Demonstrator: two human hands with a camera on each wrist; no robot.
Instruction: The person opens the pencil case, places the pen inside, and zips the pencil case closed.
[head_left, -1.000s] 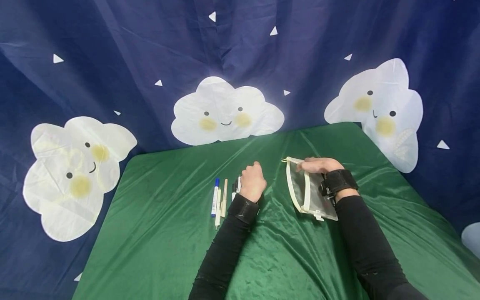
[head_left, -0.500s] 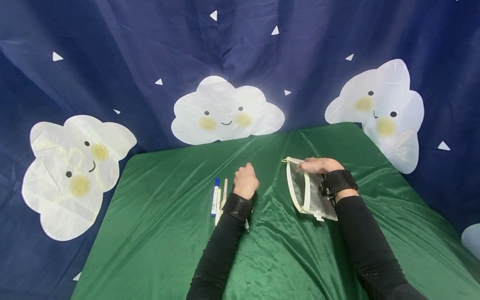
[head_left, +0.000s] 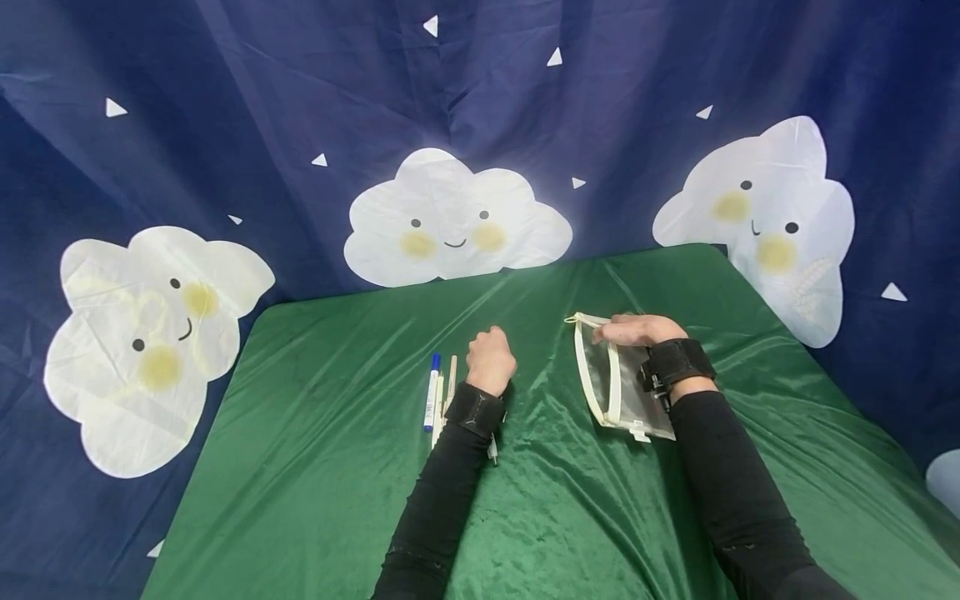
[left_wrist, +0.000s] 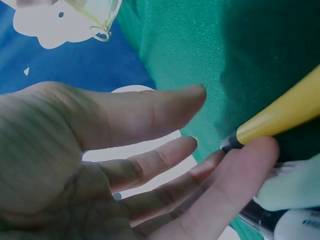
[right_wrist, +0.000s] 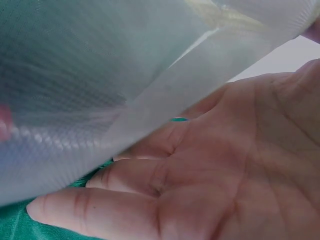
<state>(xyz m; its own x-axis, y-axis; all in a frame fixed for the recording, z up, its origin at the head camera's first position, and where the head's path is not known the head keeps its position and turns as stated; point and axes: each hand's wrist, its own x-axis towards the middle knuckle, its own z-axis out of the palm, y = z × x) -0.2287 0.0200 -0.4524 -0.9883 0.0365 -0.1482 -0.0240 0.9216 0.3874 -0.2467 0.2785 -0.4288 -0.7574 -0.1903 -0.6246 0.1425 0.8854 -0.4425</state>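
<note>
In the head view my left hand [head_left: 491, 362] is over the pens, right of a blue-capped marker [head_left: 431, 400] and a slim beige pen [head_left: 452, 375]. Its wrist covers part of the group; a pen end [head_left: 492, 451] sticks out below. The left wrist view shows the fingers loosely spread, thumb apart, one fingertip against a yellow pen [left_wrist: 282, 107] near its dark tip. A pale green pen [left_wrist: 290, 187] lies beside it. With my right hand [head_left: 641, 331] I hold a translucent mesh zip pouch [head_left: 637, 408] by its far edge, straight fingers along its outside [right_wrist: 110, 75]. Its mouth gapes leftward.
A green cloth [head_left: 315, 467] with folds covers the table. Behind it hangs a dark blue curtain [head_left: 300, 67] printed with white clouds [head_left: 450, 196] and small triangles. A bare stretch of cloth separates the pens from the pouch.
My left hand has shifted slightly left and toward me, now covering dark and white pens that showed beside it. The right hand and the pouch have stayed in place.
</note>
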